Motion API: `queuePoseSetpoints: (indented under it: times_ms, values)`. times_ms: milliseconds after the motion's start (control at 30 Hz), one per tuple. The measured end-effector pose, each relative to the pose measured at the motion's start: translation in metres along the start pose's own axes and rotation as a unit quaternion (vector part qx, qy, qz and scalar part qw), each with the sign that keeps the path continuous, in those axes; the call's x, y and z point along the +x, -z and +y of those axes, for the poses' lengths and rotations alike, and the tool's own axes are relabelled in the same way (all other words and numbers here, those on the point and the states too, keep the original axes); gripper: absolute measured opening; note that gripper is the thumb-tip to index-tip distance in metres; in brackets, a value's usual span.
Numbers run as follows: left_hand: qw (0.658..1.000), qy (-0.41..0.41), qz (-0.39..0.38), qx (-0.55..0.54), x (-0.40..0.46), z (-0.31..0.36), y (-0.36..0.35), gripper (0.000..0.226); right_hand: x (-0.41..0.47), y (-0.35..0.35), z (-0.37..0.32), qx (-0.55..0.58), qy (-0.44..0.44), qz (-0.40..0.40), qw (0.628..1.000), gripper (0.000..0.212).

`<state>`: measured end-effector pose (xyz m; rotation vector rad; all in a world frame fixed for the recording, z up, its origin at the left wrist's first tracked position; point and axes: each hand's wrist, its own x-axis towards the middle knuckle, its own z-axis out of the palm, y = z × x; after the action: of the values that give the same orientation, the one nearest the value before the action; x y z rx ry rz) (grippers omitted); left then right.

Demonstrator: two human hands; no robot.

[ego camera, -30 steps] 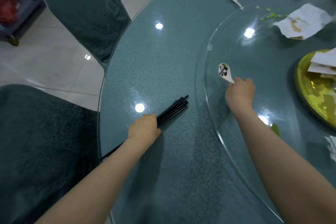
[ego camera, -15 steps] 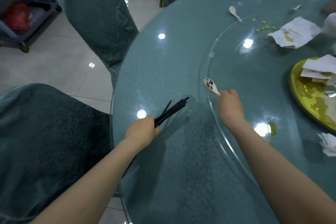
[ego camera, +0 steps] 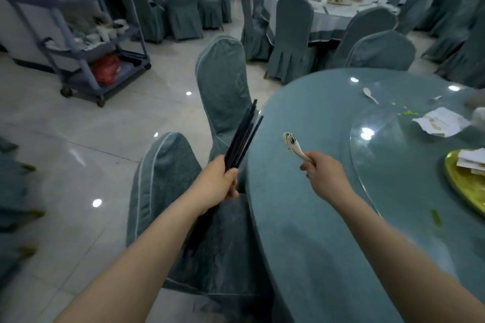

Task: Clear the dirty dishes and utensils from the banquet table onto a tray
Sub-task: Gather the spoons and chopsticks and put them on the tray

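A bundle of black chopsticks (ego camera: 242,139) is clenched in the left grip (ego camera: 219,183), above a covered chair (ego camera: 168,181) beside the surface (ego camera: 309,217). A dirty white spoon (ego camera: 294,145) is pinched by its handle in the right grip (ego camera: 324,177), over the edge of the surface. A second spoon (ego camera: 370,95) is seen lying farther back, near a stained napkin (ego camera: 441,123).

Two chairs in teal covers (ego camera: 223,86) stand at the near table's edge. A grey wheeled cart (ego camera: 78,34) waits by the wall (a red bag (ego camera: 106,68) on its bottom shelf). Farther off, a laid round table (ego camera: 328,12) is ringed by covered chairs, on pale glossy floor tiles (ego camera: 78,139).
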<state>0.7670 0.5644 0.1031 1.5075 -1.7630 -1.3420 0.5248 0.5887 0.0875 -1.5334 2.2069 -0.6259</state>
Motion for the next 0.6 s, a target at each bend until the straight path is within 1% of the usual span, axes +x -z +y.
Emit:
queuePoseSetpoints:
  times_ms: [33, 100, 200, 267, 433, 600]
  values:
    - [0.998, 0.007, 0.016, -0.067, -0.012, -0.004, 0.021, 0.013, -0.010, -0.006, -0.020, 0.002, 0.011, -0.001, 1.000, 0.021]
    - [0.982, 0.020, 0.051, -0.182, -0.040, -0.018, 0.067, 0.015, -0.032, -0.022, -0.065, -0.006, 0.047, -0.008, 0.999, 0.020]
    - [0.951, 0.040, 0.096, -0.291, -0.081, -0.053, 0.135, 0.016, -0.063, -0.057, -0.130, -0.012, 0.104, -0.026, 0.994, 0.018]
    - [0.924, 0.061, 0.122, -0.357, -0.105, -0.078, 0.175, 0.013, -0.082, -0.081, -0.167, -0.016, 0.131, -0.051, 0.990, 0.019]
    - [0.867, 0.088, 0.175, -0.459, -0.155, -0.133, 0.265, 0.012, -0.109, -0.122, -0.249, -0.024, 0.179, -0.121, 0.976, 0.019]
    - [0.824, 0.106, 0.244, -0.501, -0.179, -0.183, 0.339, 0.015, -0.105, -0.166, -0.323, 0.000, 0.212, -0.157, 0.965, 0.022]
